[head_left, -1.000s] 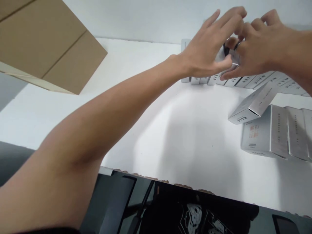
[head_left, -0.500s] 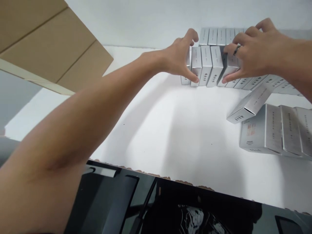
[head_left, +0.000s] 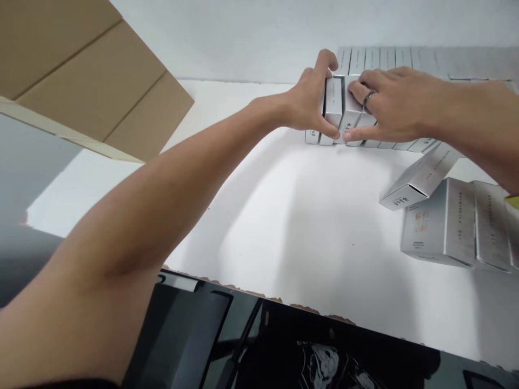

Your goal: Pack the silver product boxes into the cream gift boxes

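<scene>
Slim silver boxes stand side by side in a row near the back wall, dark lettering on their front ends. At the row's left end, my left hand [head_left: 310, 102] curves around a silver box [head_left: 334, 96], thumb low at the front and fingers behind. My right hand [head_left: 399, 102], with a ring on it, grips a neighbouring silver box [head_left: 352, 102], thumb in front and fingers over the top. That box leans slightly, and a narrow gap parts it from the one at my left hand. My right hand and forearm hide much of the row.
Behind stands another row of silver boxes [head_left: 373, 59] along the white wall. A loose silver box [head_left: 419, 175] lies slanted against larger silver boxes [head_left: 460, 221] at right. A brown cardboard panel [head_left: 93, 75] rises at left. The white tabletop's rough front edge [head_left: 259, 294] runs across below.
My right hand has moved left along the row, closer to my left hand. The gaps between the boxes there have shifted. The view has moved slightly.
</scene>
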Demonstrator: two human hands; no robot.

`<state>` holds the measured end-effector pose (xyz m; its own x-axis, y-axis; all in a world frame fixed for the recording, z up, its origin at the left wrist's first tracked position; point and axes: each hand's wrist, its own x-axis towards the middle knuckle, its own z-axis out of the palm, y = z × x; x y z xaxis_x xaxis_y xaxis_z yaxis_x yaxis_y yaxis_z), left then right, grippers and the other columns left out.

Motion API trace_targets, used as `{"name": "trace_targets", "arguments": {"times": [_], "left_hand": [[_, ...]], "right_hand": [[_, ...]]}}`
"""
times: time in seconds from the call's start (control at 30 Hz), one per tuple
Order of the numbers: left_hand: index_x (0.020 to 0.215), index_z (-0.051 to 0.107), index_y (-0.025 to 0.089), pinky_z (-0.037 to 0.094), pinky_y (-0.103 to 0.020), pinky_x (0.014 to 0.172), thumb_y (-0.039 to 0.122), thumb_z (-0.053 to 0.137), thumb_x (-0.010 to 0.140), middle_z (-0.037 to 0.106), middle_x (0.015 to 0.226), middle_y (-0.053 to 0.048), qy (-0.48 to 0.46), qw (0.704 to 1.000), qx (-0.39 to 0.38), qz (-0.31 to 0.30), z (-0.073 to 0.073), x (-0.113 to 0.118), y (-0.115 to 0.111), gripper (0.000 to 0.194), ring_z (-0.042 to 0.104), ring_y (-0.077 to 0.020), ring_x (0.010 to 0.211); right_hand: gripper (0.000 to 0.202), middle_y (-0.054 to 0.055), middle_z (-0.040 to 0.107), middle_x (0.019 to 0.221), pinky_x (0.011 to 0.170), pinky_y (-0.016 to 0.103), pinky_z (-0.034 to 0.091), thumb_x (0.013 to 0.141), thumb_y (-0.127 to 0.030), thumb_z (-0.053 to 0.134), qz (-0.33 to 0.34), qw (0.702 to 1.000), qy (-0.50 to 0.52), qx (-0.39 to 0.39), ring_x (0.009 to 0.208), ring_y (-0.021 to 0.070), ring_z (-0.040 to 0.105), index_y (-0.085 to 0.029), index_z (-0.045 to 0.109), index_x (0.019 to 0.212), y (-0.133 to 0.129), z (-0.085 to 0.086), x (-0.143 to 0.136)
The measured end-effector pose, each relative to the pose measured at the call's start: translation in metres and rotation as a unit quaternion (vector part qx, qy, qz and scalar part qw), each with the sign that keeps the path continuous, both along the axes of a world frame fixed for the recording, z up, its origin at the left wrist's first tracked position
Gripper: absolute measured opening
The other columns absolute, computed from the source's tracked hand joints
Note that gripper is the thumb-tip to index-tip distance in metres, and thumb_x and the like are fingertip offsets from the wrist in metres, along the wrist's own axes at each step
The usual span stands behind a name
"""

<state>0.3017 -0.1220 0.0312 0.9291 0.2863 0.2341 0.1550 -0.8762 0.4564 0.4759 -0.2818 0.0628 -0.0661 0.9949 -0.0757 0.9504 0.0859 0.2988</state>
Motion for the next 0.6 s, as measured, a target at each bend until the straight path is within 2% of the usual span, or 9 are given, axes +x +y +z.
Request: {"name": "trace_targets", "arguments": {"times": [0.1,0.17,0.27,0.37,0.43,0.5,0.6], "left_hand": [[0.148,0.041,0.038,0.052,-0.059,0.076,0.066,0.089,0.050,0.060,0.137,-0.015,-0.003,1.000,-0.030,0.000,0.002,0.002,-0.007,0.114,0.058,-0.0476,0.124],[0.151,0.040,0.038,0.050,-0.060,0.075,0.070,0.089,0.047,0.061,0.139,-0.015,-0.003,0.999,-0.034,-0.010,0.002,0.003,-0.007,0.119,0.060,-0.0465,0.119],[0.156,0.037,0.041,0.050,-0.062,0.079,0.081,0.084,0.047,0.059,0.146,-0.011,-0.007,0.999,-0.035,-0.017,0.001,0.002,-0.003,0.125,0.056,-0.0443,0.121],[0.158,0.032,0.047,0.050,-0.064,0.090,0.090,0.074,0.048,0.053,0.156,-0.003,-0.009,0.999,-0.039,-0.012,0.001,0.002,-0.005,0.125,0.046,-0.0433,0.134],[0.160,0.030,0.046,0.049,-0.066,0.097,0.089,0.072,0.048,0.050,0.160,-0.002,-0.010,0.999,-0.040,-0.009,0.002,0.003,-0.008,0.128,0.042,-0.0425,0.139],[0.162,0.028,0.040,0.049,-0.066,0.100,0.088,0.072,0.050,0.048,0.161,-0.005,-0.011,0.999,-0.042,-0.009,0.002,0.004,-0.010,0.130,0.043,-0.0410,0.137],[0.165,0.021,0.038,0.051,-0.066,0.096,0.093,0.064,0.058,0.058,0.150,-0.006,0.010,0.998,-0.048,-0.032,0.001,0.005,-0.010,0.128,0.051,-0.0383,0.124]], "right_hand": [[0.075,0.016,0.063,0.138,0.117,0.061,0.049,0.105,-0.080,0.036,0.007,0.999,-0.027,0.016,0.128,0.0381,0.063,-0.023,0.051,0.152,-0.004,-0.001,0.002],[0.075,0.018,0.062,0.139,0.113,0.064,0.052,0.104,-0.080,0.040,0.011,0.999,-0.011,0.029,0.129,0.0405,0.062,-0.021,0.052,0.150,-0.005,-0.006,0.002],[0.083,0.021,0.049,0.159,0.112,0.065,0.052,0.100,-0.084,0.042,0.018,0.997,0.043,0.065,0.140,0.0432,0.055,-0.020,0.053,0.151,-0.001,-0.018,0.002],[0.086,0.016,0.034,0.173,0.121,0.066,0.043,0.097,-0.089,0.041,0.039,0.991,0.087,0.098,0.148,0.0430,0.049,-0.021,0.058,0.146,0.007,-0.029,0.006],[0.079,0.012,0.040,0.170,0.127,0.067,0.033,0.095,-0.088,0.046,0.065,0.984,0.127,0.106,0.152,0.0407,0.045,-0.025,0.061,0.142,0.013,-0.034,0.008],[0.073,0.007,0.050,0.164,0.132,0.066,0.025,0.093,-0.086,0.052,0.095,0.975,0.170,0.107,0.157,0.0368,0.038,-0.030,0.063,0.138,0.018,-0.036,0.009],[0.074,0.004,0.052,0.162,0.133,0.065,0.025,0.092,-0.085,0.052,0.106,0.972,0.190,0.090,0.159,0.0353,0.034,-0.030,0.063,0.140,0.024,-0.037,0.005]]}}
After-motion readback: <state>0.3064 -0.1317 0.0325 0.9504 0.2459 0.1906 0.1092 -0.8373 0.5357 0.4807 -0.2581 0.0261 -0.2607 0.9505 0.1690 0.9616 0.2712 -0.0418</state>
